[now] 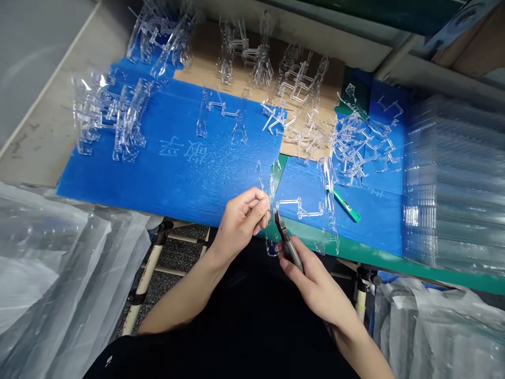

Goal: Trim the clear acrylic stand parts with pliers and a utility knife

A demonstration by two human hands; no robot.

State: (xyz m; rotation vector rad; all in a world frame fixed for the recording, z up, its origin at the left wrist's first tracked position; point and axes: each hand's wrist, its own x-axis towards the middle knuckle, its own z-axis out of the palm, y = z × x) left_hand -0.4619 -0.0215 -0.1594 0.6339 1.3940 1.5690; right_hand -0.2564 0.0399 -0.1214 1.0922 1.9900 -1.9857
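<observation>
My left hand [242,221] is closed on a clear plastic moulded frame [302,208] at the table's front edge, pinching its left upright. My right hand [315,284] is wrapped round a small pair of cutters [287,242]. The cutter's dark tip touches the frame beside my left fingers. The frame's right leg hangs over the green table edge [374,255].
Several clear plastic frames stand in groups [106,116] on the blue corrugated sheet [173,168] and on cardboard [205,66] at the back. A heap of loose clear offcuts [355,142] lies right of centre, with a green marker [347,206]. Stacked clear trays [453,179] are at right, plastic bags [51,273] below left.
</observation>
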